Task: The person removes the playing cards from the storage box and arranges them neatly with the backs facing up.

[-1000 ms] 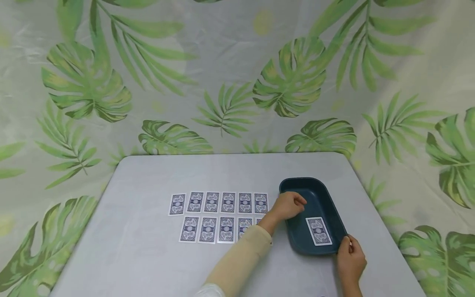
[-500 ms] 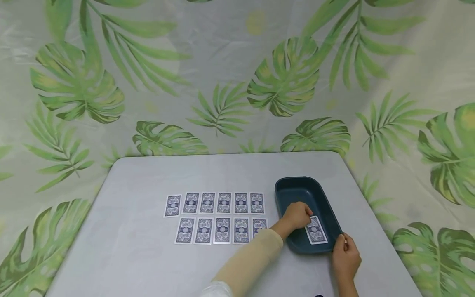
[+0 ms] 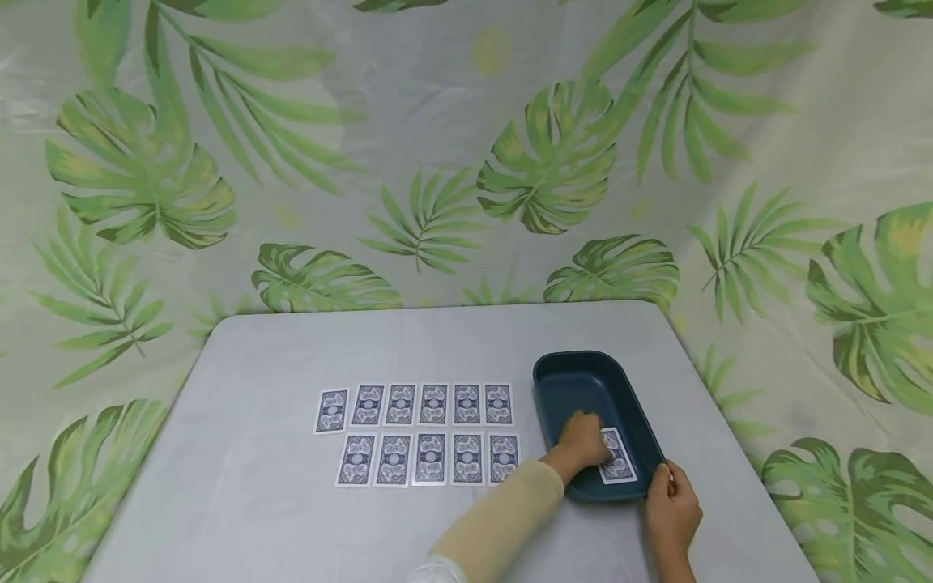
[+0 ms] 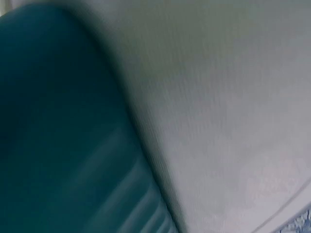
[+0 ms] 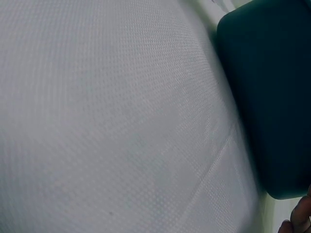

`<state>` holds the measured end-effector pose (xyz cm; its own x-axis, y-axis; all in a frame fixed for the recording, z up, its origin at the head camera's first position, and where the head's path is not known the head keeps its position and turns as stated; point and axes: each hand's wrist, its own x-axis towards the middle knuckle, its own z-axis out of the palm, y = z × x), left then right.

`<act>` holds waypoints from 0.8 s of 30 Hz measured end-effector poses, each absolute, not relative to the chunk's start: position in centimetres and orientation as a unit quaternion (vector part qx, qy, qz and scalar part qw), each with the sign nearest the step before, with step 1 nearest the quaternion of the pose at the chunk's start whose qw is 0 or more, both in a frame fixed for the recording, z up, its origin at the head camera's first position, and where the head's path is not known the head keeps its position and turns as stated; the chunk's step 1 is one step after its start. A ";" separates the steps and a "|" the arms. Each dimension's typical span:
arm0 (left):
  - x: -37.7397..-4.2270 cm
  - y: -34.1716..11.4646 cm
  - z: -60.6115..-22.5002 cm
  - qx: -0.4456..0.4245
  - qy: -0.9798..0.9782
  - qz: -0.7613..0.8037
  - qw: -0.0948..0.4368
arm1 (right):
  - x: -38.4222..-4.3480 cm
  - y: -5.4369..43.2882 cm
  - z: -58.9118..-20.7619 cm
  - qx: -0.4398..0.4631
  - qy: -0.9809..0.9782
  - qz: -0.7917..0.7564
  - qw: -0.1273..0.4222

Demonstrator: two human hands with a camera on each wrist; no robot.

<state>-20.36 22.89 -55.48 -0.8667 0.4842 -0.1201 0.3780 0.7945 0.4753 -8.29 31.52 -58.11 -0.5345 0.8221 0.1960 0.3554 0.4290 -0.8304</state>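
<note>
A dark teal tray [image 3: 583, 387] stands at the right of the table. In its near end lies one playing card [image 3: 620, 461], back up. My left hand [image 3: 581, 440] reaches inside the tray with bent fingers at the card's left edge and covers part of it; I cannot tell whether they pinch it. My right hand [image 3: 672, 504] grips the tray's near right corner between thumb and fingers. In the right wrist view, its fingertips [image 5: 302, 213] show beside the tray's outer wall [image 5: 272, 107]. The left wrist view shows the tray's ribbed wall [image 4: 73, 121] close up.
Left of the tray, several face-down playing cards lie in two rows, a back row [image 3: 433, 404] and a front row [image 3: 430, 459]. A pale cloth covers the table [image 3: 240, 502]. Behind it hangs a leaf-print curtain [image 3: 437, 121].
My left hand has moved nearer within the tray, down to the card's left edge. My right hand keeps its grip on the corner. The head view has shifted slightly.
</note>
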 end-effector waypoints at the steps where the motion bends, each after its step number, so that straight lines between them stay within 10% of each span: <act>1: -20.2 23.0 -55.4 0.226 0.942 0.217 0.119 | -8.3 31.5 -58.1 -0.372 -0.788 0.382 0.308; 24: -20.4 21.7 -53.8 0.316 0.934 0.072 0.152 | -8.3 31.4 -58.0 -0.378 -0.785 0.386 0.303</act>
